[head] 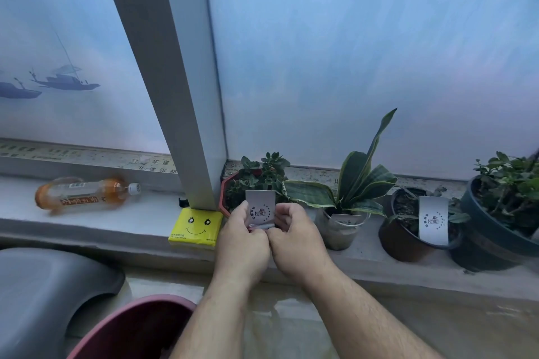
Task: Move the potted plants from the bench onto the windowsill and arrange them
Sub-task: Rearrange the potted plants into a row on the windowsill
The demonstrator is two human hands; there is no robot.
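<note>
While both hands (271, 230) pinch one card (260, 210), four pots (405, 227) stand.

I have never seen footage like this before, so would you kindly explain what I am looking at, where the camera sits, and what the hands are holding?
There is no machine here: a person wears a wide-angle camera on the head, looking forward and down, so this single picture shows their own two bare arms from above. The left hand and right hand together pinch a small white card with a printed emblem, in front of a red pot of small green plants.

On the windowsill stand three more plants: a striped-leaf plant in a clear cup, a brown pot with a similar card stuck in it, and a large dark pot. To the left lie a yellow smiley tissue pack and a bottle on its side.
</note>
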